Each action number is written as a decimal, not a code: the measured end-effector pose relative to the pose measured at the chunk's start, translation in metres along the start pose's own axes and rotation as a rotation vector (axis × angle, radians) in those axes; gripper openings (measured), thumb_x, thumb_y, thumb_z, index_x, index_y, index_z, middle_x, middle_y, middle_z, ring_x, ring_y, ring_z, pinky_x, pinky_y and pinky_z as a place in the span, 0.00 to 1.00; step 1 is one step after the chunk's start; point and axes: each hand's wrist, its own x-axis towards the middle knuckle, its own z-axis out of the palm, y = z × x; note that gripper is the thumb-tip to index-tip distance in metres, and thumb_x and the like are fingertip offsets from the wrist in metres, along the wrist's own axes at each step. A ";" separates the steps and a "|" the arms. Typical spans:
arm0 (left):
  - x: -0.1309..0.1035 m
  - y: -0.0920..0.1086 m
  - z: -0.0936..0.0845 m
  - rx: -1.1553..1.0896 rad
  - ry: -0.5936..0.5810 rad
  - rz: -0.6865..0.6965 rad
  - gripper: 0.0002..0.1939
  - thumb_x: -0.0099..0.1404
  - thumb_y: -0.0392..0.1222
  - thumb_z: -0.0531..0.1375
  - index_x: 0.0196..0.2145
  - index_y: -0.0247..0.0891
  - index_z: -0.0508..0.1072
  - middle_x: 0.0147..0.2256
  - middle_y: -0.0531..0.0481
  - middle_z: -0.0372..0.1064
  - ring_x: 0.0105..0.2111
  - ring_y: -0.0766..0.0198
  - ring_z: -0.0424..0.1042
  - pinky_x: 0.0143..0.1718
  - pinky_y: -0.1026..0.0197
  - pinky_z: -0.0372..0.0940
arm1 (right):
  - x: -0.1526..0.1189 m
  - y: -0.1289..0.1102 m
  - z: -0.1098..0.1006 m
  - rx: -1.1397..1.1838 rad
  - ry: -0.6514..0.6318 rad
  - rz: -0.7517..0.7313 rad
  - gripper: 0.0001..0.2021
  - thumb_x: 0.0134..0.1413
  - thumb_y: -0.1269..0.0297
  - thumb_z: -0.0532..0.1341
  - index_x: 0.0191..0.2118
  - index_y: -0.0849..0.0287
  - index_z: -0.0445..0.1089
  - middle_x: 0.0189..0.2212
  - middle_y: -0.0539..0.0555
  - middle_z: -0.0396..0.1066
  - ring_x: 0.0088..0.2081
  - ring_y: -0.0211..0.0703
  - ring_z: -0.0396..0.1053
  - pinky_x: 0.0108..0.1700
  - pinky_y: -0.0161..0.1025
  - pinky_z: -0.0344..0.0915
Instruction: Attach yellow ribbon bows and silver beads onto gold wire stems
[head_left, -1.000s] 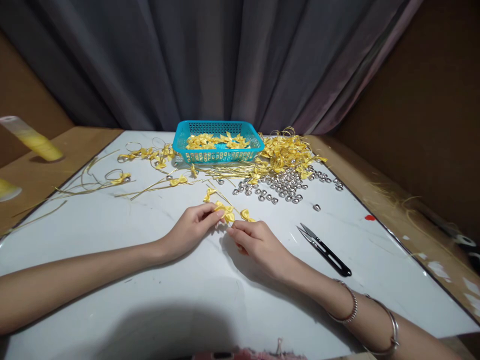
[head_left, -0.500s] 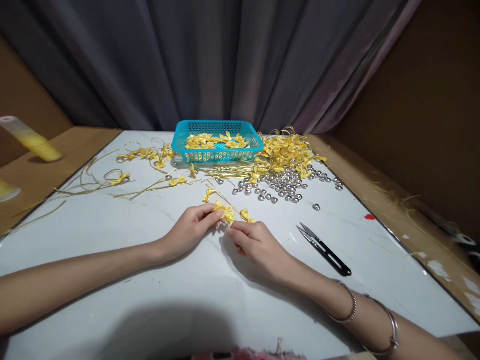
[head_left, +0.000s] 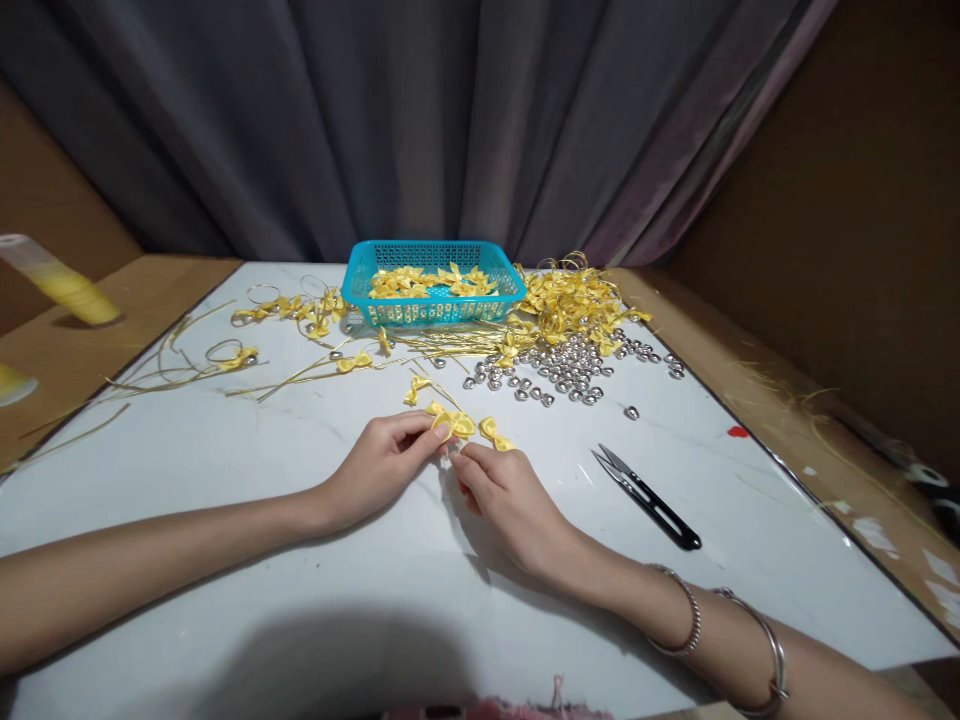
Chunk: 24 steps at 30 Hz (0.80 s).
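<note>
Near the middle of the white table, my left hand pinches a yellow ribbon bow between thumb and fingers. My right hand is closed just below and right of that bow, its fingertips close to my left thumb; what they grip is too small to make out. A loose yellow bow lies just beyond my right hand, and another small bow lies beyond my left fingers. Silver beads are scattered farther back. To the right of my right hand rest black thread snips.
A blue basket holding yellow bows stands at the back. Beside it is a heap of bows with gold cords. More cords and bows lie at left. A yellow spool stands on the brown surface.
The bow in my left hand has turned slightly and shows more of its front. My right hand has shifted a little left and stays closed.
</note>
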 end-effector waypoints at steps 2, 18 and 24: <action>0.000 0.001 0.000 0.014 0.004 0.012 0.17 0.65 0.46 0.53 0.21 0.35 0.66 0.23 0.54 0.60 0.27 0.67 0.58 0.31 0.64 0.55 | 0.000 0.002 0.002 -0.001 0.016 0.002 0.18 0.59 0.66 0.47 0.18 0.57 0.55 0.15 0.46 0.56 0.20 0.35 0.56 0.26 0.35 0.52; -0.001 0.001 0.000 0.056 -0.034 0.098 0.18 0.66 0.43 0.52 0.22 0.35 0.69 0.24 0.53 0.62 0.27 0.67 0.61 0.31 0.64 0.57 | 0.004 0.005 0.001 -0.015 0.047 -0.034 0.17 0.59 0.66 0.48 0.18 0.57 0.55 0.15 0.46 0.56 0.20 0.34 0.55 0.25 0.34 0.52; -0.003 0.002 0.000 0.083 -0.056 0.138 0.18 0.67 0.43 0.51 0.24 0.35 0.72 0.25 0.52 0.65 0.29 0.66 0.63 0.33 0.63 0.58 | 0.005 0.006 -0.001 -0.027 0.060 -0.051 0.18 0.59 0.68 0.49 0.17 0.58 0.55 0.15 0.46 0.57 0.21 0.34 0.56 0.26 0.34 0.52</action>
